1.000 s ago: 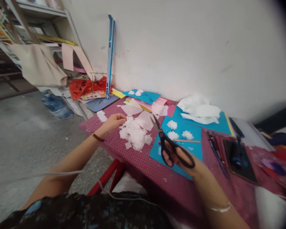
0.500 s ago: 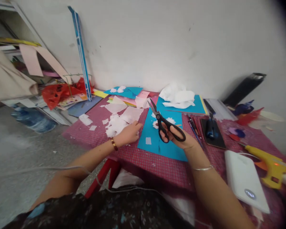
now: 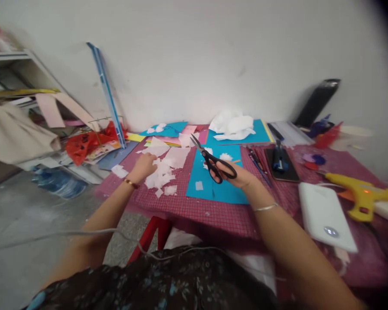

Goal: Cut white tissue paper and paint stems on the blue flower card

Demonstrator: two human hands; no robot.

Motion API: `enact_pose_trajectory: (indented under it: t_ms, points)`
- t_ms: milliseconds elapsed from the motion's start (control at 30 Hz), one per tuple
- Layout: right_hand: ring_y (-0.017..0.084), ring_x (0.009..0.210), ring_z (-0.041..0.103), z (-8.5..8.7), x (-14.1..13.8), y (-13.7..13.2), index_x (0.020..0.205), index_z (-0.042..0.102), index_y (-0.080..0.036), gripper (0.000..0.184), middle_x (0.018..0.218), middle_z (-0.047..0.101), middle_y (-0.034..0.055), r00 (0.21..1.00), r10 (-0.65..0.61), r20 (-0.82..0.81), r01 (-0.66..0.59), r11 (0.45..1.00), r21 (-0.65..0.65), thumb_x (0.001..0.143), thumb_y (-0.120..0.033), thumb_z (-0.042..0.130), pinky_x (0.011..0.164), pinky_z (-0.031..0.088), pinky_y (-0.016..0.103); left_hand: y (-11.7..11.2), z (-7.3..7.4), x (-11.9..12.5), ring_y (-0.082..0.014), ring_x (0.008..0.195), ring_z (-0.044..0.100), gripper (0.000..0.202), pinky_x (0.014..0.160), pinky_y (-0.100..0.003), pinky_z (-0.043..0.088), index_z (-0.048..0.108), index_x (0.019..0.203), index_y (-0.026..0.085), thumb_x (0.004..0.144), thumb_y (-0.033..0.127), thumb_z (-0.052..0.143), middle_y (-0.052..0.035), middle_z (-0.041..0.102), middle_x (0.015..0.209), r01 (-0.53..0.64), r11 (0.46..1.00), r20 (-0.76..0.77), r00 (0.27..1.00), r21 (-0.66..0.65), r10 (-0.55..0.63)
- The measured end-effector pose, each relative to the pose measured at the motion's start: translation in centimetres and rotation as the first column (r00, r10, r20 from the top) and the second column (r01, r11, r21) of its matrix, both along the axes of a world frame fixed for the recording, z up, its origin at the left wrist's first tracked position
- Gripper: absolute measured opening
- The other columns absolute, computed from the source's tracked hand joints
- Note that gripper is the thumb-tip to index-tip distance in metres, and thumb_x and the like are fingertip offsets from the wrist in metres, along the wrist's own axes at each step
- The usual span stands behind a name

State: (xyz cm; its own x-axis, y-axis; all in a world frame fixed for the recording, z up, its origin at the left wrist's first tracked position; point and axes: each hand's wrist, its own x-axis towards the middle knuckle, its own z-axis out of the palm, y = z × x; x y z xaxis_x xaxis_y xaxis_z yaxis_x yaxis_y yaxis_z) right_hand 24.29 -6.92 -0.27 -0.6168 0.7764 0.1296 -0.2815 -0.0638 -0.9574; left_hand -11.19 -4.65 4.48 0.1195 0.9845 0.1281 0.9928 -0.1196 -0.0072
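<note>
My right hand [image 3: 236, 175] grips black-handled scissors [image 3: 213, 162], their blades pointing up and left over a blue card sheet [image 3: 213, 185] with small white tufts on it. My left hand [image 3: 145, 166] rests at the left edge of a pile of white paper scraps [image 3: 163, 172] on the red checked tablecloth [image 3: 187, 204]. Its fingers are curled down onto the scraps; what they hold is hidden.
A yellow glue gun [image 3: 358, 191] and a white power bank [image 3: 325, 215] lie at the right. Crumpled white tissue [image 3: 231, 125] and coloured sheets [image 3: 171, 133] sit by the wall. Pens [image 3: 258, 161] and a dark tray [image 3: 280, 163] lie mid-table. A shelf with clutter stands left.
The view swung right and back. My left hand moved from the blue sheet's edge back to the left side of the scrap pile. My right hand kept hold of the scissors.
</note>
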Motion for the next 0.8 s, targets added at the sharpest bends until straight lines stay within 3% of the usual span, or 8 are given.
enact_pose_trajectory:
  t_ms: [67,133,233,367,467,600,700,800]
  points:
    - [0.010,0.054,0.055,-0.2,0.1,0.3,0.106,0.063,-0.014,0.063,0.073,0.063,0.0009,1.000,-0.021,-0.002,0.021,1.000,-0.013,0.073,-0.066,0.076,0.046,0.040,0.023,-1.0,0.3,2.0,-0.0389,0.125,0.052,0.032,0.106,-0.058,0.038,0.067,0.116,0.012,0.087,0.019,0.055,-0.0197,0.062,0.124,0.058,0.997,0.031,0.998,0.060,-0.060]
    - [0.010,0.054,0.055,-0.3,0.2,0.6,0.102,0.063,-0.014,0.063,0.072,0.063,0.0006,0.999,-0.037,-0.002,0.037,0.999,-0.014,0.072,-0.067,0.077,0.045,0.040,0.023,-2.3,-0.2,5.1,-0.0342,0.121,0.055,0.031,0.107,-0.052,0.040,0.068,0.114,0.013,0.089,0.025,0.054,-0.0170,0.064,0.121,0.193,0.980,0.087,0.977,0.036,-0.196]
    - [0.010,0.053,0.056,-0.3,0.2,0.7,0.099,0.062,-0.015,0.059,0.072,0.064,0.0001,0.998,-0.056,0.004,0.056,0.998,-0.004,0.074,-0.067,0.075,0.045,0.040,0.023,-3.6,-1.8,9.9,-0.0225,0.105,0.063,0.026,0.100,-0.035,0.047,0.070,0.108,0.019,0.087,0.025,0.058,-0.0077,0.069,0.108,0.435,0.897,0.199,0.889,-0.083,-0.413]
    - [0.010,0.053,0.056,0.0,0.3,0.5,0.098,0.061,-0.016,0.059,0.071,0.063,-0.0010,0.997,-0.076,0.016,0.076,0.997,0.003,0.073,-0.068,0.075,0.047,0.041,0.023,-2.9,-3.9,13.3,-0.0218,0.095,0.064,0.042,0.089,-0.032,0.051,0.070,0.111,0.019,0.070,0.013,0.065,-0.0072,0.067,0.107,0.578,0.797,0.302,0.801,-0.172,-0.516]
    - [0.011,0.053,0.056,0.2,0.3,0.5,0.097,0.062,-0.016,0.061,0.070,0.063,-0.0008,0.996,-0.088,0.021,0.088,0.996,0.003,0.071,-0.069,0.076,0.047,0.041,0.024,-2.2,-4.6,14.0,-0.0184,0.074,0.062,0.032,0.071,-0.029,0.050,0.073,0.091,0.019,0.064,0.006,0.060,-0.0045,0.067,0.092,0.593,0.772,0.357,0.789,-0.227,-0.501]
    - [0.011,0.053,0.054,0.4,0.2,0.1,0.099,0.063,-0.016,0.058,0.070,0.063,-0.0004,0.996,-0.089,0.019,0.089,0.996,0.019,0.073,-0.066,0.076,0.048,0.041,0.025,-3.3,-4.2,14.0,-0.0183,0.066,0.059,0.023,0.063,-0.029,0.047,0.068,0.070,0.021,0.067,0.002,0.054,-0.0022,0.066,0.070,0.528,0.814,0.399,0.819,-0.241,-0.413]
    - [0.011,0.054,0.055,0.5,0.2,0.0,0.101,0.062,-0.017,0.052,0.072,0.063,0.0000,0.997,-0.073,0.019,0.072,0.996,0.045,0.079,-0.062,0.073,0.047,0.038,0.024,-4.6,-2.9,12.3,-0.0177,0.074,0.063,0.024,0.069,-0.027,0.050,0.069,0.075,0.023,0.072,0.003,0.058,-0.0011,0.069,0.078,0.435,0.876,0.408,0.853,-0.208,-0.327]
    - [0.012,0.057,0.056,0.1,0.2,0.2,0.103,0.063,-0.017,0.047,0.076,0.064,0.0021,0.997,-0.069,0.039,0.067,0.996,0.051,0.082,-0.059,0.071,0.048,0.040,0.026,-5.3,-1.5,8.1,-0.0169,0.085,0.065,0.012,0.080,-0.030,0.054,0.070,0.091,0.022,0.087,0.015,0.062,-0.0027,0.071,0.094,0.273,0.949,0.396,0.898,-0.159,-0.192]
